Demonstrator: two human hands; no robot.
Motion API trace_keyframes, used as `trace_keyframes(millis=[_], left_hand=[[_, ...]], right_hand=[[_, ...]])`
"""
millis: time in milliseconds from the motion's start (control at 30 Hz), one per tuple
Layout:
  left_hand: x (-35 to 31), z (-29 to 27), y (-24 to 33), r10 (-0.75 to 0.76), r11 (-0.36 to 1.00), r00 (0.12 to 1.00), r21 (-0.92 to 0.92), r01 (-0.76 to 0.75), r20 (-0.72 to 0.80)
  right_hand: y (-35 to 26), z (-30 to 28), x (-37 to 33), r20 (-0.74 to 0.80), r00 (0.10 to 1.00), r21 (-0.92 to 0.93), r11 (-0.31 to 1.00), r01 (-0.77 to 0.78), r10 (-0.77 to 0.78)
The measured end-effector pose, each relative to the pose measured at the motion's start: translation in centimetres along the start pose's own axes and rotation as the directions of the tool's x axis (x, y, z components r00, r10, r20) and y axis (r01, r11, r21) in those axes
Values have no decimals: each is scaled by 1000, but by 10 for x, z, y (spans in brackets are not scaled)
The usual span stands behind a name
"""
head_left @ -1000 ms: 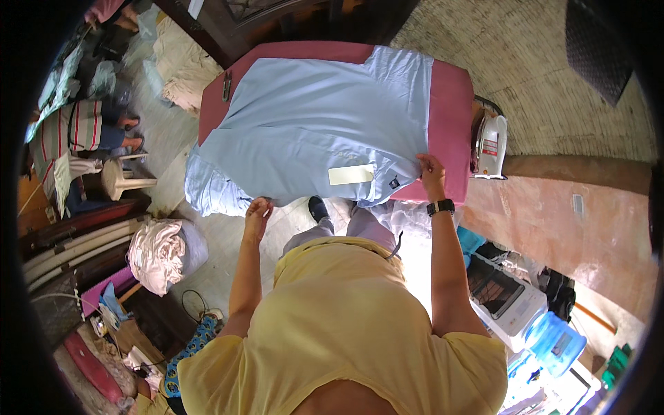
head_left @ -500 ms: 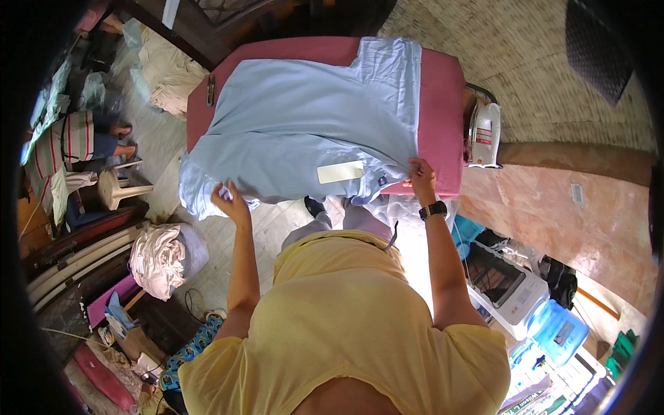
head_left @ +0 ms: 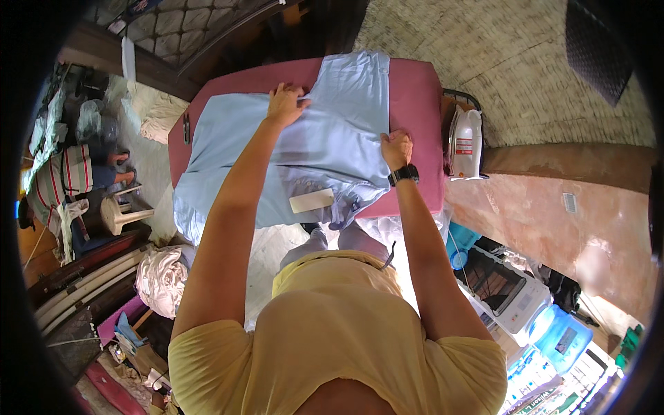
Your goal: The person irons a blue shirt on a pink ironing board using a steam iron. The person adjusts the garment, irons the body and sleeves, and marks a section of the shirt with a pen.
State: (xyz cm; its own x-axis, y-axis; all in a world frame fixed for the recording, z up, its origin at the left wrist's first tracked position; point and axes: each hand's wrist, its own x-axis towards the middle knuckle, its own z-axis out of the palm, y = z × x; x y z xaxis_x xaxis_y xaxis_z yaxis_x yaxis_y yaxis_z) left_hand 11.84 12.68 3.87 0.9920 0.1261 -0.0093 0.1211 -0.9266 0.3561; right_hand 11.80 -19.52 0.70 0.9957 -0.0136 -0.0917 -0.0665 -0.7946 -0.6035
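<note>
A light blue short-sleeved garment [head_left: 235, 131], apparently a shirt, lies spread over a maroon padded ironing board [head_left: 418, 97]. On its near part rests a blank cream card [head_left: 311, 200], beside bunched cloth at the near right. My left hand [head_left: 287, 104] is at the far edge of the shirt, next to the upper sleeve, fingers apart and touching the cloth. At the shirt's right edge, my right hand [head_left: 397, 149], with a dark watch on its wrist, has its fingers curled on the fabric.
A white iron [head_left: 467, 142] stands at the board's right end. Some dark slim object [head_left: 186, 128] lies on its left end. Left of me are a cream stool [head_left: 121, 213], a seated person's legs [head_left: 114, 173] and a cloth bundle [head_left: 160, 280]. A blue water jug [head_left: 564, 339] is at lower right.
My left hand has moved from the shirt's near left corner to its far edge. My right hand has moved up along the right edge. The view has shifted slightly.
</note>
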Motion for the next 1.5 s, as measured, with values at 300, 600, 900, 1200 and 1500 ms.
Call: trace_keyframes(millis=[300, 600, 900, 1200, 1500], left_hand=[[53, 0, 2, -270, 955, 958, -98, 279, 92], [126, 42, 26, -110, 752, 994, -656, 68, -23], [96, 24, 69, -58, 998, 897, -11, 59, -439], [50, 43, 115, 403, 915, 873, 130, -381, -274], [39, 71, 137, 524, 852, 843, 89, -517, -119]], right_hand=[[-45, 3, 75, 7, 999, -62, 997, 40, -40], [-57, 48, 160, -238, 941, 22, 968, 251, -239], [-51, 19, 142, -319, 940, 176, 966, 187, -124], [-20, 3, 106, -26, 922, 295, 878, 377, -387], [17, -8, 66, -372, 822, -662, 744, 91, -432]])
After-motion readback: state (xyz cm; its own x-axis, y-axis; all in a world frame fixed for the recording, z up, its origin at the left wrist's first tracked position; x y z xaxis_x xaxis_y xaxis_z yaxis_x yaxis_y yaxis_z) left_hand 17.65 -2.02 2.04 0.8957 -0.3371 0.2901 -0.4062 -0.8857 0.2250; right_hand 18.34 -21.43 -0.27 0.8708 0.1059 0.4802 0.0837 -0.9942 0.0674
